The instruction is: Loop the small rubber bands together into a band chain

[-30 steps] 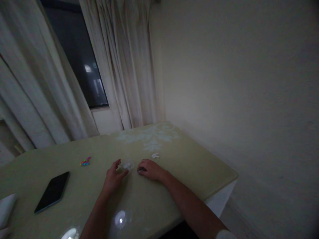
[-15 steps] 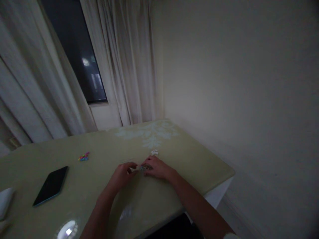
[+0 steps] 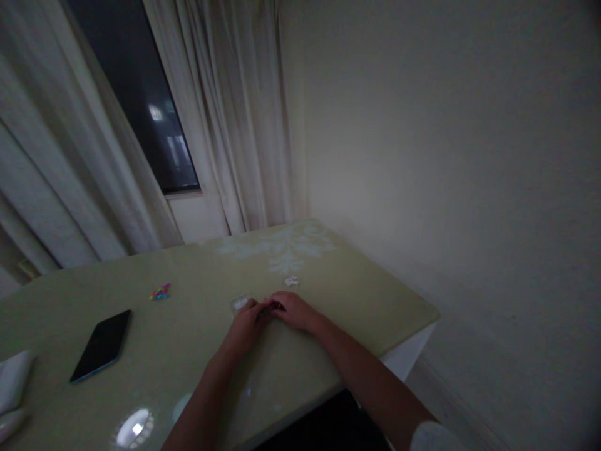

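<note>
My left hand (image 3: 250, 321) and my right hand (image 3: 292, 310) meet over the table (image 3: 300, 369), fingertips touching or nearly so. Both have their fingers curled and closed around something small, mostly covered by the fingers, so I cannot make out what it is. Just beyond my left hand lies a small clear plastic piece (image 3: 240, 303), perhaps a box or lid, partly hidden by the fingers. A few small white pieces (image 3: 292, 281) rest on the tabletop beyond my right hand.
A little cluster of bright, multicoloured pieces (image 3: 160, 292) lies to the left. Nearer on that side are a dark flat tablet or phone (image 3: 102, 346) and a white object (image 3: 14, 379) at the frame edge. The wall (image 3: 451, 188) runs along the right, curtains (image 3: 235, 125) behind.
My left hand has moved right, closing the gap to my right hand. The clear plastic piece beyond it shows more plainly, and the small thing between the fingers is more covered.
</note>
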The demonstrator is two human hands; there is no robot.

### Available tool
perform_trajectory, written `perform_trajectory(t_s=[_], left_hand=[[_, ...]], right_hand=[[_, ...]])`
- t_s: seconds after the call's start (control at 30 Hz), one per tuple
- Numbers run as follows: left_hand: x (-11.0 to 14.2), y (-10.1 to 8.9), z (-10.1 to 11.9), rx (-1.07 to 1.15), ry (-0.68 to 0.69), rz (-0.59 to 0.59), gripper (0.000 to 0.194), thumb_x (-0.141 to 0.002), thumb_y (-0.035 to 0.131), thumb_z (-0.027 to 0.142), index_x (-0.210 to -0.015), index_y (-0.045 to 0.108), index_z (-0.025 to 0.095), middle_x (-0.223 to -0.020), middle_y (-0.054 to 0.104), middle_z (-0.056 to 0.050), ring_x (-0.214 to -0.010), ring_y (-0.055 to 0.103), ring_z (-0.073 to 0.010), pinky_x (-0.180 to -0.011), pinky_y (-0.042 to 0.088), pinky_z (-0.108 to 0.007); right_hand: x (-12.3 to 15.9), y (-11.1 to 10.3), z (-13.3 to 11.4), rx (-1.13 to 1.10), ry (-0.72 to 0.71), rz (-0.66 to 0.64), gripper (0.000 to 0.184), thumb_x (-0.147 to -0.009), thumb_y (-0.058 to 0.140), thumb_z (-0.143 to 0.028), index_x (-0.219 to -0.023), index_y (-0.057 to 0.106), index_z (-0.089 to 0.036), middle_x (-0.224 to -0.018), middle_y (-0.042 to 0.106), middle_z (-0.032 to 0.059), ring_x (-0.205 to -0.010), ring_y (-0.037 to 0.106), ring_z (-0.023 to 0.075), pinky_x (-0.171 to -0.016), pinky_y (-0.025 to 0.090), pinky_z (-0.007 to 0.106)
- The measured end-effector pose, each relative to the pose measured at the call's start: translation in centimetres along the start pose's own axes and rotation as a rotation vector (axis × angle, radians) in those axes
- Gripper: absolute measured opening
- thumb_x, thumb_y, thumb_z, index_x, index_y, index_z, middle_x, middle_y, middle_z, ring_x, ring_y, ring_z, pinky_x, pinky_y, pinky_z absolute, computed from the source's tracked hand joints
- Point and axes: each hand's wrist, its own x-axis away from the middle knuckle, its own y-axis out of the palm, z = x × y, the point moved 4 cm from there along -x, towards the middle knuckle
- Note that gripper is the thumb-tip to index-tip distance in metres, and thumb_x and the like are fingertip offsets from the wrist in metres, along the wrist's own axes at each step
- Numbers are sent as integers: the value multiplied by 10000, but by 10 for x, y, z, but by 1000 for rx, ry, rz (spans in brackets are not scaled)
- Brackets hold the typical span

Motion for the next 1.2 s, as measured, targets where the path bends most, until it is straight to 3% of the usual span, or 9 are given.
perform_trajectory(t_s=[0.2, 0.47, 0.67, 0.83, 0.97, 1.1, 1.2], left_hand=[[-1, -2, -3, 97, -36, 39, 217, -1011, 688, 347, -1122, 709, 161, -1116, 733, -61, -1005, 715, -219, -928, 598, -454], [0, -1, -6, 331, -88, 66, 319, -1014, 692, 343, -1276, 667, 163, -1205, 738, -83, -1038, 740, -232, -935, 619, -468], [1, 2, -13, 361, -133, 66, 309, -1003, 709, 337, -1255, 677, 161, -1168, 743, -74, -981, 744, -216, -887, 634, -440], [0, 9, -14, 324, -151, 60, 331, -1003, 709, 348, -1272, 665, 161, -1084, 748, -54, -909, 743, -201, -861, 632, -428], [1, 8, -13, 287, -142, 53, 329, -998, 711, 367, -1252, 672, 161, -1102, 745, -60, -928, 739, -206, -867, 625, -429], [2, 4, -9, 221, -106, 28, 353, -975, 734, 384, -1244, 673, 165, -1138, 727, -66, -896, 716, -195, -835, 616, -409], [3, 2, -4, 179, -79, 13, 410, -938, 769, 407, -1253, 672, 163, -1147, 715, -72, -913, 704, -203, -845, 605, -416]], right_hand=[[-3, -2, 1, 9, 11, 56, 181, -952, 668, -78, -1086, 743, -174, -1069, 772, 67, -1008, 706, 204, -928, 514, 301], [-6, -2, 4, 60, 4, 110, 293, -1008, 539, -67, -1206, 720, -185, -1176, 756, 97, -1106, 682, 209, -1015, 492, 348], [-13, 6, 6, 130, -48, 30, 351, -984, 537, -63, -1270, 707, -176, -1342, 709, 136, -1259, 620, 248, -1139, 408, 426], [-13, 10, 8, 123, -86, -61, 382, -916, 569, -21, -1214, 750, -178, -1256, 760, 112, -1211, 660, 251, -1130, 416, 417], [-5, 0, 11, 84, -86, -82, 395, -918, 540, -9, -1185, 773, -183, -1195, 778, 78, -1156, 683, 207, -1087, 463, 349], [5, -18, 19, 81, -26, -23, 382, -941, 672, -162, -1320, 714, -178, -1290, 709, 116, -1210, 643, 236, -1087, 474, 376], [10, -23, 23, 90, -13, -33, 514, -825, 844, -237, -1318, 716, -170, -1321, 657, 130, -1263, 596, 272, -1131, 443, 402]])
